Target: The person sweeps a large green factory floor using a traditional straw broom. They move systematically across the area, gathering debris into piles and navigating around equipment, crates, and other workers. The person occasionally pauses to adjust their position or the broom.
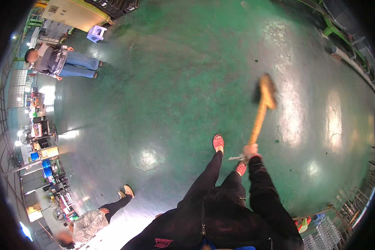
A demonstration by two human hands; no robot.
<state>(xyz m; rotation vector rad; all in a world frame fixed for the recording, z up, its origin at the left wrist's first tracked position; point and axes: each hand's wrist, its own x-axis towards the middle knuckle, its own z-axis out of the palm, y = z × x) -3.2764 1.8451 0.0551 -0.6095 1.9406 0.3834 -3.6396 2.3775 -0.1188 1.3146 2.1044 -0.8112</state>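
Observation:
My right hand [250, 150] is closed around the handle of a yellow broom [259, 121], in front of my right foot. The broom points away from me, and its wide yellow head with a dark edge is smeared by motion. Beside the right fist a thin whitish piece [236, 158] sticks out to the left; its kind is unclear. Of my left hand [158, 216] only a skin-coloured sliver may show at the left edge of my black jacket, its fingers hidden. My feet in red sandals [218, 141] stand on the green floor [175, 83].
At the far left a person in jeans [77, 64] stands near a small pale stool [96, 34]. Another person in a patterned jacket [91, 225] is at the lower left. Crowded shelves and benches [41, 129] line the left; a pale pipe [354, 66] lies far right.

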